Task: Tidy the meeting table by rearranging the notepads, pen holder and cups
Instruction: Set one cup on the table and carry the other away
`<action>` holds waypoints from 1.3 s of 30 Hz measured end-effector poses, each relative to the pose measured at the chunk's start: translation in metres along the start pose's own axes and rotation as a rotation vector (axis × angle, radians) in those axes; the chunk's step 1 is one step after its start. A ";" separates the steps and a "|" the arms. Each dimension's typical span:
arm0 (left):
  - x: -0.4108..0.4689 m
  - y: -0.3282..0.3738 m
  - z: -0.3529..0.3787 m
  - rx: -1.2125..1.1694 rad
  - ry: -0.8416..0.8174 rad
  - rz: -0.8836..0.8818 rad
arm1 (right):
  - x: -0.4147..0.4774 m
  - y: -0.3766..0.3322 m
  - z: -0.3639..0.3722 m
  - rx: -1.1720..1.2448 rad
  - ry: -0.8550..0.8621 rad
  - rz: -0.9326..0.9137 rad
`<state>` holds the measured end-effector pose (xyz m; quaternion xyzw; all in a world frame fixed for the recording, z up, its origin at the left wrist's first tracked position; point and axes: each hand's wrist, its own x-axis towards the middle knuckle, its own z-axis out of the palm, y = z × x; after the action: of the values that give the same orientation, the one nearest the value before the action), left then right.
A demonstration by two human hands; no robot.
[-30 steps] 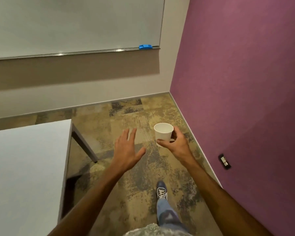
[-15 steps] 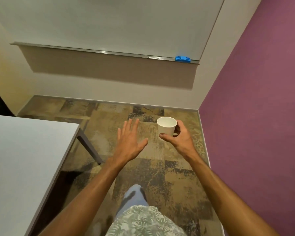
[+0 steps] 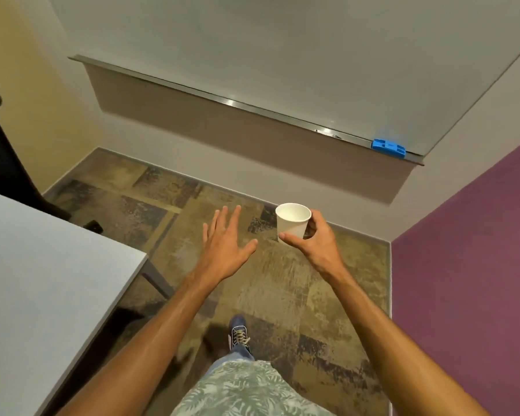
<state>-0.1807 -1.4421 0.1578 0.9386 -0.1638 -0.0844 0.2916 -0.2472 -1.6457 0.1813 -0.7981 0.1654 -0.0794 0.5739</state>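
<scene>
Head view, right hand [image 3: 318,244] fingers [image 3: 311,226] wrapped around white paper cup [image 3: 293,220], left hand [image 3: 225,244] spread, empty

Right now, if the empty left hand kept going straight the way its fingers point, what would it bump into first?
Probably nothing close. The left hand is open in the air, fingers pointing ahead over the carpet toward the wall under the whiteboard. Depth is hard to judge.

No readable text, labels, brands or numbers on any surface in view
</scene>
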 end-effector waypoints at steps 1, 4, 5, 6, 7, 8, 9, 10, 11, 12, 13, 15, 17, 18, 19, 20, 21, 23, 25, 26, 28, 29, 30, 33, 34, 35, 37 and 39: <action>0.016 -0.004 -0.006 -0.002 0.011 -0.015 | 0.020 -0.004 0.005 -0.010 -0.021 0.000; 0.061 -0.017 -0.026 0.012 0.052 -0.057 | 0.078 -0.019 0.022 -0.006 -0.083 -0.014; 0.075 -0.022 -0.033 0.012 0.061 -0.078 | 0.097 -0.025 0.029 0.008 -0.104 -0.022; 0.086 -0.027 -0.039 0.009 0.067 -0.101 | 0.114 -0.030 0.036 0.026 -0.124 -0.024; 0.095 -0.031 -0.046 0.004 0.077 -0.123 | 0.129 -0.035 0.043 0.045 -0.147 -0.023; 0.103 -0.036 -0.052 -0.002 0.097 -0.142 | 0.144 -0.040 0.051 0.063 -0.169 -0.025; 0.112 -0.041 -0.057 -0.006 0.119 -0.160 | 0.160 -0.044 0.060 0.071 -0.192 -0.030; 0.119 -0.045 -0.062 -0.009 0.138 -0.182 | 0.174 -0.048 0.069 0.078 -0.221 -0.034; 0.127 -0.051 -0.067 -0.011 0.157 -0.208 | 0.188 -0.052 0.079 0.081 -0.252 -0.037; 0.134 -0.057 -0.071 -0.013 0.178 -0.235 | 0.202 -0.056 0.090 0.082 -0.286 -0.043; 0.140 -0.064 -0.075 -0.018 0.199 -0.263 | 0.215 -0.059 0.101 0.079 -0.320 -0.054; 0.153 -0.077 -0.084 -0.023 0.235 -0.323 | 0.242 -0.065 0.125 0.071 -0.389 -0.075; 0.168 -0.090 -0.093 -0.020 0.267 -0.385 | 0.270 -0.071 0.149 0.065 -0.455 -0.093; 0.175 -0.096 -0.097 -0.023 0.283 -0.416 | 0.283 -0.074 0.161 0.067 -0.487 -0.102; 0.182 -0.101 -0.100 -0.027 0.299 -0.446 | 0.297 -0.077 0.172 0.069 -0.519 -0.111; 0.191 -0.106 -0.104 -0.033 0.315 -0.473 | 0.310 -0.081 0.183 0.072 -0.551 -0.120; 0.200 -0.111 -0.108 -0.043 0.335 -0.497 | 0.324 -0.086 0.194 0.075 -0.583 -0.127; 0.219 -0.119 -0.115 -0.065 0.393 -0.543 | 0.352 -0.096 0.215 0.088 -0.648 -0.141; 0.238 -0.126 -0.123 -0.084 0.456 -0.592 | 0.376 -0.106 0.235 0.088 -0.717 -0.168; 0.247 -0.130 -0.127 -0.092 0.482 -0.623 | 0.387 -0.112 0.244 0.083 -0.755 -0.181; 0.261 -0.136 -0.134 -0.111 0.541 -0.678 | 0.405 -0.121 0.264 0.072 -0.823 -0.202; 0.266 -0.140 -0.138 -0.124 0.579 -0.698 | 0.414 -0.125 0.274 0.063 -0.852 -0.217; 0.271 -0.144 -0.143 -0.138 0.613 -0.723 | 0.422 -0.130 0.284 0.051 -0.885 -0.232; 0.276 -0.158 -0.156 -0.150 0.669 -0.799 | 0.438 -0.144 0.315 0.030 -0.980 -0.256; 0.276 -0.164 -0.160 -0.156 0.684 -0.820 | 0.441 -0.149 0.326 0.026 -1.008 -0.260; 0.276 -0.169 -0.164 -0.165 0.702 -0.843 | 0.444 -0.153 0.337 0.023 -1.038 -0.266; 0.276 -0.182 -0.174 -0.188 0.735 -0.904 | 0.446 -0.163 0.362 0.017 -1.098 -0.285; 0.274 -0.197 -0.182 -0.216 0.760 -0.964 | 0.445 -0.172 0.391 0.000 -1.147 -0.307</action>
<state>0.1720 -1.2921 0.1758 0.8368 0.4028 0.1172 0.3518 0.3212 -1.4068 0.1872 -0.7285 -0.2885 0.2824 0.5535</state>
